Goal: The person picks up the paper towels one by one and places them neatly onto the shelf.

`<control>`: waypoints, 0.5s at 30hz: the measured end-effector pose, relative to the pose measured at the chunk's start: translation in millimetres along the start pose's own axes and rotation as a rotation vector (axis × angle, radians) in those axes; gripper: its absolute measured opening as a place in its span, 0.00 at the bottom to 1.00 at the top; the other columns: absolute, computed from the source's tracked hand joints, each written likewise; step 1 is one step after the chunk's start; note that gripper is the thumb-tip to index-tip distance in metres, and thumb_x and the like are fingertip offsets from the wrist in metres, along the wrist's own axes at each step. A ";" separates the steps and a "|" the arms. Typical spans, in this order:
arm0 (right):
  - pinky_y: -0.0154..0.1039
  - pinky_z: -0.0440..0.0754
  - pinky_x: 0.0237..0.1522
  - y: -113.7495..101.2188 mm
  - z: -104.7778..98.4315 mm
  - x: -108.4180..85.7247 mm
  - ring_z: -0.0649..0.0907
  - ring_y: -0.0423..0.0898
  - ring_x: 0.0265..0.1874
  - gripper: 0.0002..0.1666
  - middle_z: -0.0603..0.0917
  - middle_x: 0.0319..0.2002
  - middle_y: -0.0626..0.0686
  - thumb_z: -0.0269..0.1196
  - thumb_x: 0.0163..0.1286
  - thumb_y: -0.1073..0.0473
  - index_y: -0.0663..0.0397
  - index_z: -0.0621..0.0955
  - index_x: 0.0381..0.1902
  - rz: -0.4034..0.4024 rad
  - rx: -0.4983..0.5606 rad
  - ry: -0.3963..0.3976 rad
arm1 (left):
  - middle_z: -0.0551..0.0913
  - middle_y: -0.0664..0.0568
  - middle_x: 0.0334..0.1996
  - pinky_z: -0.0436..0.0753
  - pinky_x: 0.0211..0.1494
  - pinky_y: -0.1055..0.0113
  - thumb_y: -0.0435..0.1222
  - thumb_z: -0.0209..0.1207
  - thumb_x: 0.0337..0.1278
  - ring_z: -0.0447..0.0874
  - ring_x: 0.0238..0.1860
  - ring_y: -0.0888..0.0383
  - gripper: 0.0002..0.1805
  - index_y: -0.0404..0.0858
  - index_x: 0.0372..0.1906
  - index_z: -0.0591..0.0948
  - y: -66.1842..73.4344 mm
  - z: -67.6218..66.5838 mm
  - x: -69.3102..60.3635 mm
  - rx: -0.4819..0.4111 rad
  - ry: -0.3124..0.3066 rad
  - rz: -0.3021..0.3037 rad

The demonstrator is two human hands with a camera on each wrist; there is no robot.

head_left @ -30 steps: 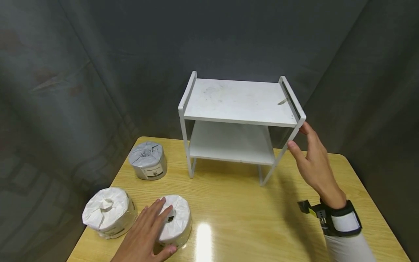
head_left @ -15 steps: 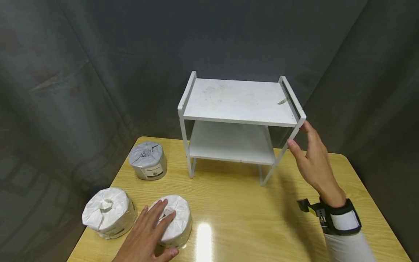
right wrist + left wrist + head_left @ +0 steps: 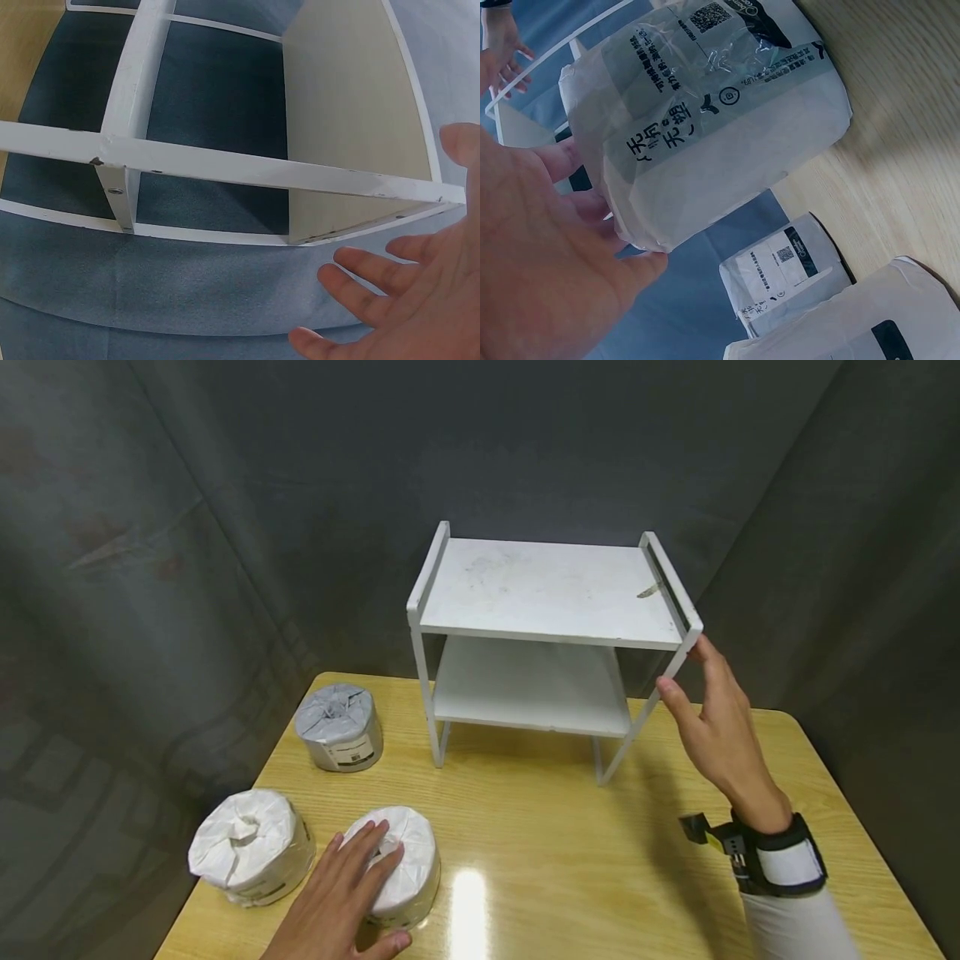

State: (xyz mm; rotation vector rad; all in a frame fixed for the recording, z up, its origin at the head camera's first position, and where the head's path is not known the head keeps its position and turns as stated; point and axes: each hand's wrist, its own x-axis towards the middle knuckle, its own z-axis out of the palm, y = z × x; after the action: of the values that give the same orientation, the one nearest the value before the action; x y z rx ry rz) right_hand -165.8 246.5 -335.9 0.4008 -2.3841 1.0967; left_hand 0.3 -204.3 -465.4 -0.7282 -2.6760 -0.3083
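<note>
Head camera: mounted high, facing forward and down over the surface point(image 3: 540, 835) and whole rack point(image 3: 551, 589). Left wrist camera: close behind the left grip point(image 3: 555, 255), tilted, facing the three wrapped rolls point(image 3: 712, 120), shared with the head view. Right wrist camera: near, tilted, facing the rack's side frame point(image 3: 240, 166), likewise shared with the head view.

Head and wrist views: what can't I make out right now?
Head: part of a white roll, covered by the left hand.
Head: some of the right hand, behind the rack leg.
Head: print on the grey roll, too small.
Left wrist: part of another white roll, cut off by the bottom edge.
</note>
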 end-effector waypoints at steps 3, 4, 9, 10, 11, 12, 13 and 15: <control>0.76 0.49 0.77 -0.6 0.6 -0.1 0.62 0.73 0.77 0.46 0.62 0.79 0.70 0.63 0.79 0.52 0.50 0.56 0.86 0.007 -0.007 -0.002 | 0.73 0.43 0.74 0.35 0.85 0.68 0.67 0.72 0.49 0.67 0.74 0.48 0.46 0.45 0.69 0.80 -0.4 0.4 0.2 0.002 0.011 0.015; 0.77 0.49 0.76 -0.7 0.8 -0.1 0.62 0.73 0.77 0.46 0.62 0.79 0.70 0.63 0.79 0.52 0.51 0.56 0.86 0.009 -0.009 -0.003 | 0.73 0.43 0.74 0.35 0.85 0.67 0.67 0.72 0.49 0.67 0.74 0.48 0.46 0.45 0.69 0.81 -0.4 0.5 0.3 0.003 0.013 0.018; 0.77 0.50 0.76 -0.2 1.1 -0.2 0.61 0.73 0.78 0.46 0.62 0.79 0.70 0.63 0.79 0.51 0.50 0.55 0.86 0.011 -0.001 -0.004 | 0.73 0.44 0.74 0.35 0.85 0.67 0.68 0.72 0.49 0.66 0.74 0.49 0.47 0.44 0.69 0.81 -0.5 0.7 0.0 0.004 0.020 0.028; 0.77 0.50 0.76 0.1 1.1 -0.2 0.61 0.72 0.78 0.46 0.62 0.79 0.70 0.63 0.79 0.51 0.50 0.55 0.86 0.010 0.002 -0.004 | 0.73 0.44 0.74 0.35 0.85 0.67 0.68 0.71 0.49 0.66 0.74 0.49 0.47 0.44 0.69 0.80 -0.5 0.7 0.1 0.003 0.021 0.030; 0.77 0.50 0.76 0.3 1.1 -0.1 0.61 0.72 0.78 0.46 0.62 0.79 0.70 0.63 0.79 0.50 0.50 0.55 0.86 0.010 0.005 -0.004 | 0.74 0.45 0.74 0.36 0.85 0.67 0.68 0.71 0.49 0.67 0.74 0.49 0.47 0.44 0.69 0.80 -0.5 0.7 0.2 0.002 0.023 0.033; 0.77 0.50 0.76 0.6 1.1 -0.1 0.61 0.72 0.78 0.46 0.62 0.79 0.70 0.63 0.80 0.50 0.50 0.55 0.86 0.010 0.005 -0.004 | 0.74 0.45 0.74 0.36 0.85 0.67 0.68 0.71 0.49 0.67 0.74 0.49 0.47 0.44 0.69 0.80 -0.4 0.7 0.3 0.001 0.025 0.036; 0.77 0.50 0.76 0.8 1.2 0.0 0.61 0.72 0.78 0.46 0.62 0.79 0.70 0.63 0.80 0.50 0.50 0.55 0.86 0.011 0.005 -0.004 | 0.74 0.45 0.73 0.36 0.85 0.67 0.69 0.71 0.49 0.68 0.74 0.49 0.48 0.43 0.69 0.80 -0.3 0.6 0.4 -0.003 0.028 0.040; 0.77 0.50 0.76 1.3 1.4 -0.1 0.61 0.73 0.78 0.46 0.62 0.79 0.70 0.62 0.80 0.50 0.50 0.55 0.86 0.014 0.002 -0.004 | 0.74 0.45 0.73 0.37 0.85 0.67 0.68 0.71 0.49 0.69 0.73 0.49 0.47 0.43 0.69 0.80 -0.3 0.5 0.6 -0.012 0.032 0.049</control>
State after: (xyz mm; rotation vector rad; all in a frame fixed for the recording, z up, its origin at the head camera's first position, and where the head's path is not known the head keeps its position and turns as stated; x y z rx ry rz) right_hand -166.7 246.2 -337.5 0.3875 -2.3930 1.1060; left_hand -0.4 -204.1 -465.6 -0.7838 -2.6241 -0.3211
